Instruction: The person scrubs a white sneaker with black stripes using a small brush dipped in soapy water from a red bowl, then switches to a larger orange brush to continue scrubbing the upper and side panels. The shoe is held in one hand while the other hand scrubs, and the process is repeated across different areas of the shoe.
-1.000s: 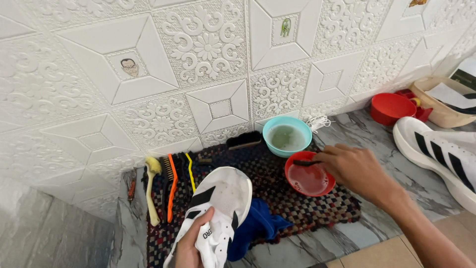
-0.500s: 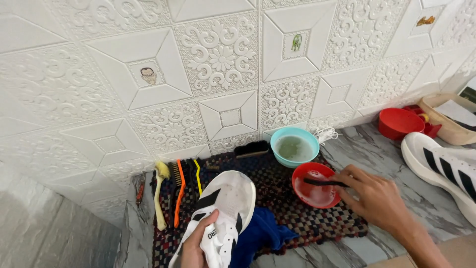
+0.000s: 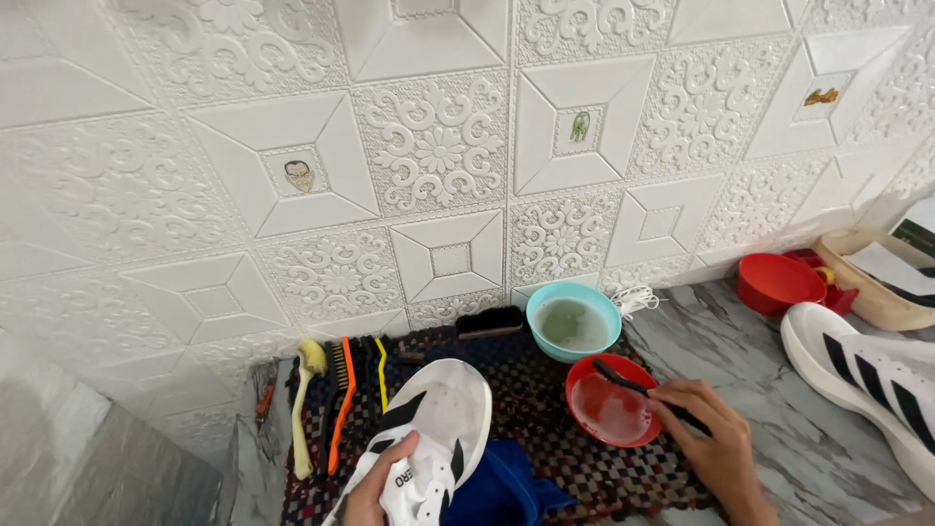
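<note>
Grey-veined marble forms the desk, which stands against a white embossed panel wall. A dark woven chequered mat covers its middle part.

The right hand comes in from the lower right edge, forearm angled up and leftward, knuckles uppermost. Its fingers are closed together around the handle of a slim black brush. The brush head lies over the far rim of a red round plastic bowl holding clear liquid. The bowl sits on the mat, just left of the fingers and touching the brush.

The left hand rises from the bottom edge, partly cut off. Its fingers are clamped on the edge of a white sports shoe with black stripes, thumb on the upper side. The shoe is tilted, its pale sole facing up and toe pointing away from the person. A blue crumpled cloth lies just beside the shoe, on the right.

A light blue round bowl of cloudy greenish water stands behind the red bowl, near the wall. A black-bristled block brush lies to its left. Further left on the mat are a pale yellow brush, an orange-handled brush and a thin yellow-handled tool, side by side. A second white striped shoe rests on the desk at far right, well apart from the hands. Behind it stand a red plastic container and a beige tub.
</note>
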